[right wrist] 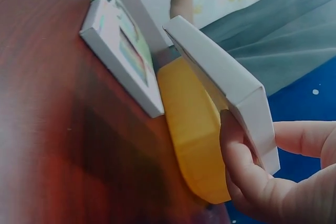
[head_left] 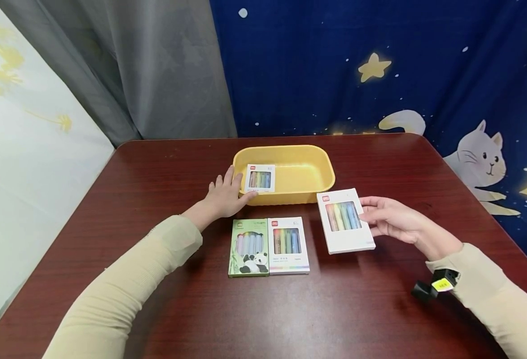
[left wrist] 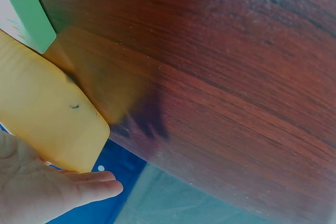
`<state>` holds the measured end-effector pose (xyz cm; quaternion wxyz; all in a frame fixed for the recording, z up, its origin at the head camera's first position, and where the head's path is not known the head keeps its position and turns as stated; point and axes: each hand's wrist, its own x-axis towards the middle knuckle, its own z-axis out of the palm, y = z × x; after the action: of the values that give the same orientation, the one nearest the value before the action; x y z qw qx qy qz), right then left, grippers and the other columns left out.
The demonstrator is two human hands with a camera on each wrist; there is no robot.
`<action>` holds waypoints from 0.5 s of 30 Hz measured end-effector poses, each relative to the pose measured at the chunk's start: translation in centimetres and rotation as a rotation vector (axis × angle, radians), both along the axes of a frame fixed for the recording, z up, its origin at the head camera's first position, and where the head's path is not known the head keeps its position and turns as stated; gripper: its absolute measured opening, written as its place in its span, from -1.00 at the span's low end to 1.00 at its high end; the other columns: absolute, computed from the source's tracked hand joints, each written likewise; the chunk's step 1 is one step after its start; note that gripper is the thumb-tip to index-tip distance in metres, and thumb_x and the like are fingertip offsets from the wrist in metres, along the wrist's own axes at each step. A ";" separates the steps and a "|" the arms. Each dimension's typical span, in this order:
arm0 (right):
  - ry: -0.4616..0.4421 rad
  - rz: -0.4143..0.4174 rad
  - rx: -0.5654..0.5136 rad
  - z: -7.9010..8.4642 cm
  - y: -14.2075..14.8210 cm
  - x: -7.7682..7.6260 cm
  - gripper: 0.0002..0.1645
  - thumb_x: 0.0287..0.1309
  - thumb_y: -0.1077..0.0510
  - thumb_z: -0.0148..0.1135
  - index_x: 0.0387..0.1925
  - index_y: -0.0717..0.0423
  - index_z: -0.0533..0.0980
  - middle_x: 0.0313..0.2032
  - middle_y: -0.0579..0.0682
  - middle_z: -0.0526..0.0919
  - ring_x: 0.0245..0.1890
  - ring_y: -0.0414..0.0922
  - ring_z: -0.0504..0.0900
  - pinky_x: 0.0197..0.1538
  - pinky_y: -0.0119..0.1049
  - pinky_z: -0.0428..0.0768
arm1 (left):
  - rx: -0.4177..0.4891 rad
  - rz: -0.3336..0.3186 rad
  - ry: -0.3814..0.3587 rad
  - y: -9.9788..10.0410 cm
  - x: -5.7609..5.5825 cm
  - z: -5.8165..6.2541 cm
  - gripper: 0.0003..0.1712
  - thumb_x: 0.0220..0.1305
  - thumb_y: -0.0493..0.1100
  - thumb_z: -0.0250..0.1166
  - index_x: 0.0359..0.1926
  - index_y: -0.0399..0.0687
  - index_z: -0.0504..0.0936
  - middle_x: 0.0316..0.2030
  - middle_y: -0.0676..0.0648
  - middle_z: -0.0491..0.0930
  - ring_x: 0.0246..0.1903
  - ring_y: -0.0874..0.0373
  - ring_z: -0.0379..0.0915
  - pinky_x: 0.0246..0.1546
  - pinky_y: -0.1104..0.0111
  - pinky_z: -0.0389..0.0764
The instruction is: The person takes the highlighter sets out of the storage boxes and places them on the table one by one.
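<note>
My right hand (head_left: 391, 219) pinches a white crayon box (head_left: 346, 239) by its right edge, thumb on the front. In the right wrist view this box (right wrist: 220, 72) is seen edge-on, raised above the table. My left hand (head_left: 225, 197) rests at the left end of a yellow basket (head_left: 285, 199), fingers spread and thumb along the front rim. Inside the basket a smaller-looking white crayon box (head_left: 261, 189) leans at the left. In front of the basket lie a green panda box (head_left: 250, 227) and another white crayon box (head_left: 287, 262), side by side.
Everything stands on a dark red-brown wooden table (head_left: 335, 309). Behind its far edge hang a grey curtain (head_left: 173, 75) and a blue star-patterned curtain (head_left: 299, 70). A small black device (head_left: 438, 284) is strapped at the right wrist.
</note>
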<state>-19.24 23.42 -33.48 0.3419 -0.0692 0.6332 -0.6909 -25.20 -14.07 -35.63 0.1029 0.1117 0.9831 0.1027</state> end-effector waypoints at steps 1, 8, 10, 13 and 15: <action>-0.002 0.007 -0.002 -0.2 0.0 0.1 -0.42 0.24 0.36 -0.04 0.19 0.38 -0.04 -0.15 -0.05 0.59 -0.16 -0.12 0.61 -0.13 -0.11 0.58 | 0.001 0.000 0.000 0.0 0.0 0.0 -0.04 0.26 0.39 -0.20 0.42 -0.18 -0.14 0.41 -0.23 -0.42 0.33 -0.35 -0.25 0.26 -0.15 -0.10; -0.031 0.019 -0.011 -2.1 -0.3 0.5 -0.48 0.21 0.37 -0.04 0.13 0.43 0.01 -0.20 -0.03 0.60 -0.19 -0.13 0.62 -0.14 -0.15 0.59 | 0.013 -0.002 0.006 0.0 0.0 -0.1 -0.04 0.26 0.39 -0.19 0.41 -0.19 -0.13 0.41 -0.23 -0.41 0.33 -0.36 -0.25 0.25 -0.16 -0.11; -0.042 0.018 -0.002 -2.7 -0.4 0.6 -0.50 0.20 0.38 -0.05 0.12 0.43 0.03 -0.22 -0.03 0.60 -0.20 -0.14 0.62 -0.14 -0.15 0.59 | 0.014 -0.003 0.007 0.0 0.0 -0.1 -0.04 0.26 0.39 -0.19 0.41 -0.18 -0.13 0.41 -0.23 -0.41 0.33 -0.36 -0.25 0.25 -0.16 -0.11; -0.047 0.017 0.010 -3.5 -0.5 0.7 -0.50 0.21 0.39 -0.06 0.12 0.45 0.02 -0.23 -0.03 0.60 -0.21 -0.15 0.62 -0.14 -0.16 0.59 | 0.015 0.000 0.008 0.0 -0.1 -0.2 -0.04 0.26 0.39 -0.19 0.41 -0.18 -0.12 0.41 -0.23 -0.41 0.32 -0.36 -0.24 0.25 -0.16 -0.10; -0.044 0.019 0.017 -3.8 -0.6 0.7 -0.47 0.21 0.40 -0.07 0.13 0.48 -0.01 -0.24 -0.03 0.60 -0.22 -0.15 0.62 -0.15 -0.17 0.59 | 0.016 0.003 0.008 0.0 -0.1 -0.2 -0.04 0.26 0.39 -0.19 0.41 -0.18 -0.12 0.41 -0.22 -0.42 0.33 -0.35 -0.24 0.25 -0.16 -0.10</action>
<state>-18.58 22.85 -37.33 0.3630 -0.0572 0.6305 -0.6837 -25.29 -14.06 -35.85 0.0977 0.1116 0.9828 0.1103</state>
